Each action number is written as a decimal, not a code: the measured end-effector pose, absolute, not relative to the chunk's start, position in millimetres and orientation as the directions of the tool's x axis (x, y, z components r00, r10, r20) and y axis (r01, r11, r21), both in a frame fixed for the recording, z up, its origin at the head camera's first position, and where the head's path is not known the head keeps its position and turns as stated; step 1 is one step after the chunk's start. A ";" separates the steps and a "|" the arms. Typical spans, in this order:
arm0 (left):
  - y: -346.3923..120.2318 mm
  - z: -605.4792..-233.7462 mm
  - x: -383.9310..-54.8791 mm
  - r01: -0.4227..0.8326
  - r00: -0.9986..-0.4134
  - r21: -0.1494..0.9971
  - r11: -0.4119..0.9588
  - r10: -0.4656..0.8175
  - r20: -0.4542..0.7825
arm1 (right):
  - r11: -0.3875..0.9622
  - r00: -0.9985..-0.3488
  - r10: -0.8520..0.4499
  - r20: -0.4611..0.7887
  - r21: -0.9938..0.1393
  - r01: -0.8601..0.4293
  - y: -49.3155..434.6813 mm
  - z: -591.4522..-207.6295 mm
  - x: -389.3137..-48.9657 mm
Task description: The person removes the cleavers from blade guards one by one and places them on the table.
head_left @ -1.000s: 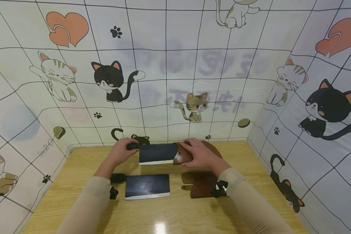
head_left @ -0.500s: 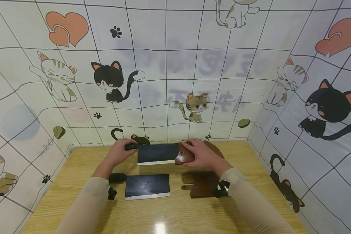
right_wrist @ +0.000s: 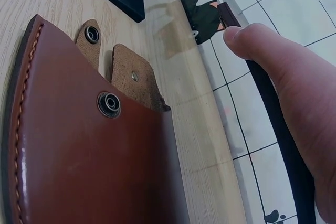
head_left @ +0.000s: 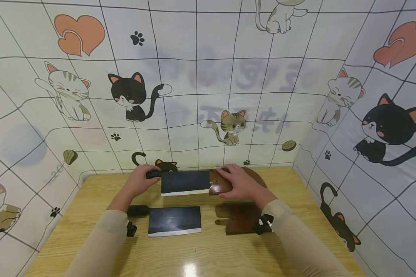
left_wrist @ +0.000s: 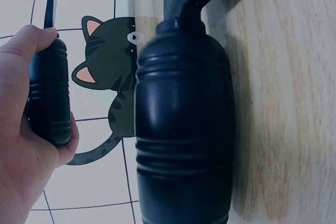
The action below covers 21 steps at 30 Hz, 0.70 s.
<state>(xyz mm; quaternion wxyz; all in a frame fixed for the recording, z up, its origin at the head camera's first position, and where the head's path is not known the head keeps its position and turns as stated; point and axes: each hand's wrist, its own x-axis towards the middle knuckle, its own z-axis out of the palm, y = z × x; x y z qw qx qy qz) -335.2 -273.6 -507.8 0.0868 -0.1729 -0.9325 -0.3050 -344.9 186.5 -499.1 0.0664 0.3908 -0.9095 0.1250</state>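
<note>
My left hand (head_left: 142, 181) grips the black ridged handle (left_wrist: 50, 93) of a cleaver (head_left: 185, 182), its dark blade with a pale lower edge held above the back of the table. My right hand (head_left: 240, 182) holds a brown leather knife sheath (head_left: 220, 185), thumb on its near face. The blade's right end is at the sheath mouth; whether its tip is still inside, I cannot tell. Closer in lies a second cleaver (head_left: 175, 220) with a black handle (left_wrist: 184, 103). Right of it rests another brown leather sheath (right_wrist: 94, 161), its snap straps loose, partly hidden by my right wrist in the head view.
The wooden table (head_left: 194, 256) meets a cat-printed wall covering (head_left: 197, 77) close behind both hands. More of this covering rises on the left and right sides. Black wrist cameras (head_left: 263, 224) hang beneath the sleeves.
My left hand has drawn the held cleaver slightly left while my right hand has shifted the sheath slightly right. More blade shows now. The cleaver and sheath on the table have not moved.
</note>
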 end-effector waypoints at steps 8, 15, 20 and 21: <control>-279.4 -510.2 -334.6 0.383 -0.921 0.528 0.758 0.269 0.282 | 0.679 -0.706 -0.676 0.210 -0.195 -0.708 192.4 -498.3 -343.8; -288.0 -511.2 -333.5 0.375 -0.924 0.530 0.761 0.260 0.280 | 0.690 -0.710 -0.677 0.195 -0.170 -0.704 202.9 -500.7 -349.2; -294.1 -512.2 -332.3 0.370 -0.927 0.534 0.760 0.261 0.270 | 0.688 -0.712 -0.676 0.190 -0.180 -0.702 208.7 -501.2 -349.7; -295.1 -512.3 -332.0 0.374 -0.925 0.535 0.757 0.266 0.270 | 0.689 -0.711 -0.677 0.192 -0.175 -0.704 209.5 -501.1 -349.6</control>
